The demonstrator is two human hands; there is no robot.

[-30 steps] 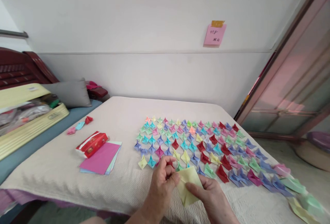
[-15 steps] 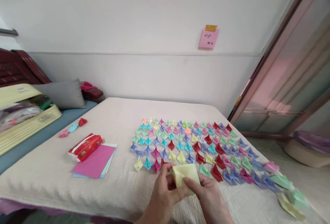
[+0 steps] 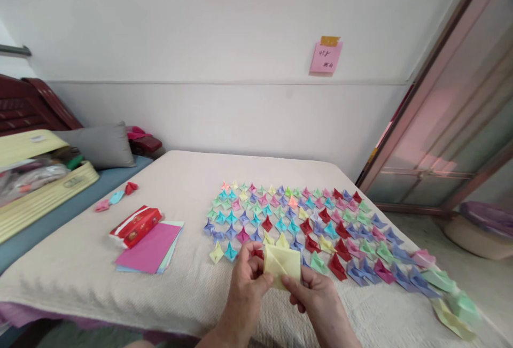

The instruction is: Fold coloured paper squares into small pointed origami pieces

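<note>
A small folded square of pale yellow paper is held up between both hands, its front face showing a diagonal crease. My left hand grips its left side, thumb at the lower left corner. On the lower right, my right hand pinches it with the thumb in front; the fingers behind are partly hidden. Just beyond the hands, rows of folded paper boats in many colours cover the cloth, some blocked from sight by the hands and the yellow paper.
Left on the cream bedspread lie coloured paper sheets, a red tissue pack and three small folded papers. A yellow box sits at far left. A pink note is taped to the wall; a bin stands right.
The yellow paper has moved slightly left and up and now faces me more squarely, its diagonal crease plainer. Both hands have shifted with it, the left thumb now at its lower corner.
</note>
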